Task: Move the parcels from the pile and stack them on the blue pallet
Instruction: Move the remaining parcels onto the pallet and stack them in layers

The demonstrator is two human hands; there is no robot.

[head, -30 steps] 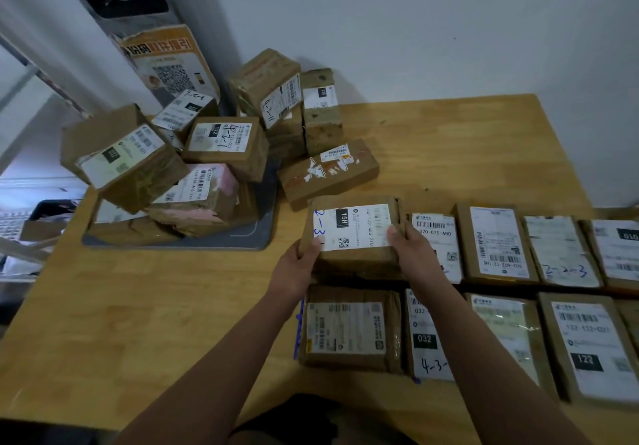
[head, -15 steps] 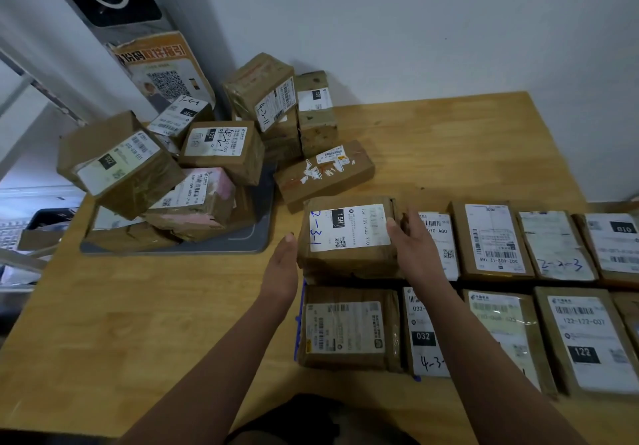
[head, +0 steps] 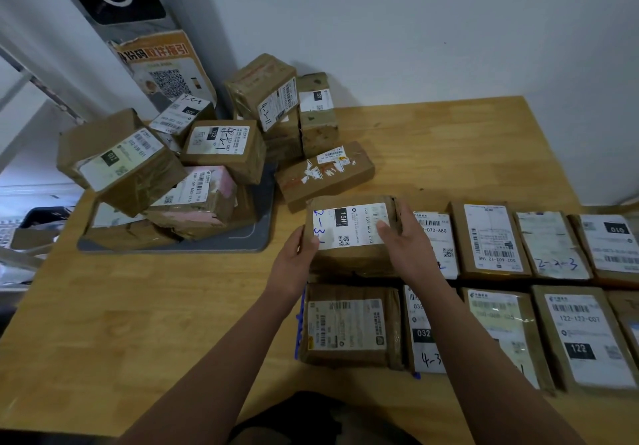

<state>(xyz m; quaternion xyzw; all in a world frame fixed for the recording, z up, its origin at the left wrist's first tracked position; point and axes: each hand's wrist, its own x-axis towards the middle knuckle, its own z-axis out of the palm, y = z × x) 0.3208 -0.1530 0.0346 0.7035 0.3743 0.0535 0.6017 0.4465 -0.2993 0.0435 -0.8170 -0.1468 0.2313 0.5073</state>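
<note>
A brown parcel with a "15H" label (head: 349,228) lies at the left end of the far row of parcels, on top of that layer. My left hand (head: 295,261) grips its left edge, thumb on top. At the other side my right hand (head: 406,240) holds its right edge with the thumb lying on the label. A strip of the blue pallet (head: 300,320) shows left of the near-row parcel (head: 349,327). The pile of parcels (head: 193,171) sits jumbled at the back left.
The pile rests on a grey tray (head: 238,242), and one long parcel (head: 325,175) lies beside it on the wooden table (head: 138,323). Two rows of flat parcels (head: 518,271) run off to the right. A wall stands behind; the table's left edge drops off.
My left hand came off the parcel half a second ago and is now back on its left edge. My right thumb has slid onto the label. The parcel has barely shifted.
</note>
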